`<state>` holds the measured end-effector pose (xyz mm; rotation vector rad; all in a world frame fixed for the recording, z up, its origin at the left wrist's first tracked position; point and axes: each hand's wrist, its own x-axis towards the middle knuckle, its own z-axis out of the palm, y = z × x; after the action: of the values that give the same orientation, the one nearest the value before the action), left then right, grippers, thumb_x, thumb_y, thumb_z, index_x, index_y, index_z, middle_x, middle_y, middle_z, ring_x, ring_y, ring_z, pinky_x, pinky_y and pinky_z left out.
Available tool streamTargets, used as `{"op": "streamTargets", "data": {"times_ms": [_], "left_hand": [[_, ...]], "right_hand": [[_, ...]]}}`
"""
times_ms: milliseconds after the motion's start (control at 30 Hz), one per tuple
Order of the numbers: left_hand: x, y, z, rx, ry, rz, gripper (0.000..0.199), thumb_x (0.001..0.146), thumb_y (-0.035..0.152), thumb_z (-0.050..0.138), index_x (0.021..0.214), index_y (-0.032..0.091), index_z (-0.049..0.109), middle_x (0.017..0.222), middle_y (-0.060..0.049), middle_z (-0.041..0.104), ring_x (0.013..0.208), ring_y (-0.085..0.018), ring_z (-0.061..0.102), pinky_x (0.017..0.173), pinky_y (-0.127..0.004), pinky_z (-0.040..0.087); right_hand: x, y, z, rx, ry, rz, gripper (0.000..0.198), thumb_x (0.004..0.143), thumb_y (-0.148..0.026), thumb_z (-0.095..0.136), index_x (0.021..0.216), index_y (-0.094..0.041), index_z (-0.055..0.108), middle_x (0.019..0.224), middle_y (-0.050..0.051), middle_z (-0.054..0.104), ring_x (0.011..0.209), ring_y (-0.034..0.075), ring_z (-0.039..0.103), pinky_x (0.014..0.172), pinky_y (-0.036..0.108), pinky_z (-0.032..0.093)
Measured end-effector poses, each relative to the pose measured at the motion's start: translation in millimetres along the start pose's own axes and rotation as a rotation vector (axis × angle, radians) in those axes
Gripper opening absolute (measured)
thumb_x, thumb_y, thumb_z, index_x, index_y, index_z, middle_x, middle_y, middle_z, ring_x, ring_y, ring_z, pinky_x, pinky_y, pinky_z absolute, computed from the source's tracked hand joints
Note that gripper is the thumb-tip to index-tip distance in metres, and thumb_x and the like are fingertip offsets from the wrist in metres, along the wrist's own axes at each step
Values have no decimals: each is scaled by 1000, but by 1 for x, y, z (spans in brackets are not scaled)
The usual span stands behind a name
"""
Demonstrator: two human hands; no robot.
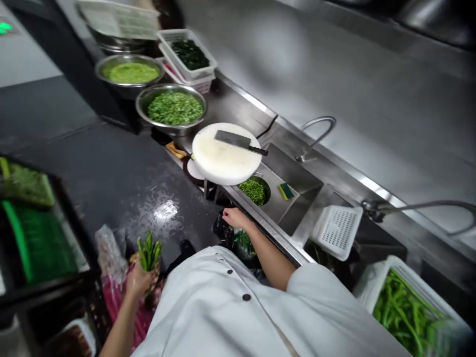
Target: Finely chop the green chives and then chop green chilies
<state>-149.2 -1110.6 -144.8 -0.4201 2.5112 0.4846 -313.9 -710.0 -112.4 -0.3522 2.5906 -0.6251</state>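
My left hand [138, 281] is closed around a bunch of long green peppers [149, 252], held upright with their tips showing above the fingers. Below it, a pink plastic bag [115, 300] and a crumpled clear bag lie low at the left. My right hand [237, 218] is curled shut at the top of a black plastic bag [222, 228], beside the counter's front edge; its fingertips are partly hidden. Dark green leaves [243, 241] show under the right forearm. A cleaver [233, 139] lies on the round white chopping board [219, 161], out of reach of both hands' grip.
Metal bowls of chopped greens [174, 108] and pale green shreds [133, 73] stand at the back left. A sponge [286, 191] sits in the sink [274, 210], near a white perforated basket [339, 230]. A crate of green peppers [403, 312] is at the lower right.
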Motion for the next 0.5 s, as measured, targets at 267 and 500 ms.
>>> {"op": "streamTargets", "data": {"times_ms": [267, 500], "left_hand": [[219, 201, -237, 542, 106, 535, 51, 83, 36, 58, 132, 24, 51, 97, -10, 76, 94, -32, 75, 75, -32, 49], [261, 363, -263, 646, 10, 906, 52, 82, 30, 58, 132, 17, 54, 101, -19, 75, 94, -36, 73, 78, -40, 52]], "right_hand": [[123, 65, -133, -33, 449, 320, 36, 100, -23, 46, 128, -12, 65, 125, 19, 66, 114, 28, 60, 100, 38, 45], [209, 140, -204, -293, 440, 566, 57, 95, -8, 39, 152, -13, 44, 152, 26, 45, 138, 39, 41, 112, 62, 30]]}}
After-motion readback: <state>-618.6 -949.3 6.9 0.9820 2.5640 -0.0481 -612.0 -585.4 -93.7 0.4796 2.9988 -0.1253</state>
